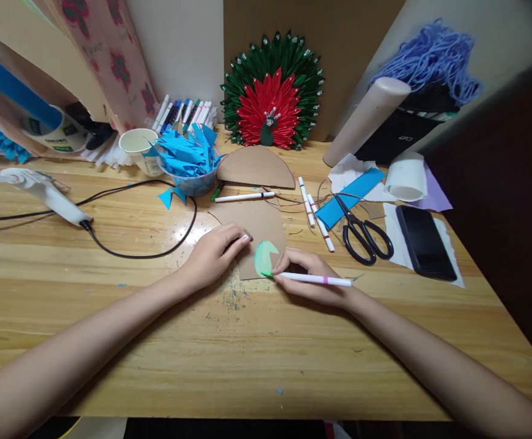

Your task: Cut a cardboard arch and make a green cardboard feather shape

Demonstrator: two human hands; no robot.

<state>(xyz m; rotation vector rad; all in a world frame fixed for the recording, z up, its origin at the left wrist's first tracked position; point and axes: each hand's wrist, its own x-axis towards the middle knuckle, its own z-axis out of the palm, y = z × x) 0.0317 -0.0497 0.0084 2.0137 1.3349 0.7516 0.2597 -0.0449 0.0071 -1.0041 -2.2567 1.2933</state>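
A white marker (314, 278) with a pink band is pinched in my right hand (309, 268). Its green tip touches a painted light-green patch (262, 259) on a piece of brown cardboard (272, 225). My left hand (217, 253) holds the cardboard down at its left side, with bent fingers and the thumb close to the index finger. What lies under those fingers is hidden. Just behind the piece lie a capped white marker (244, 197), a small green marker part (217, 190) and a half-round cardboard piece (256, 167).
A glue gun (49, 195) trails its black cord (156, 255) at left. Behind stand a tub of blue cut pieces (187, 158), a paper cup (138, 146) and a red-and-green peacock craft (272, 97). Scissors (364, 235), loose markers (306, 201), a blue strip (350, 196) and a phone (425, 241) lie right.
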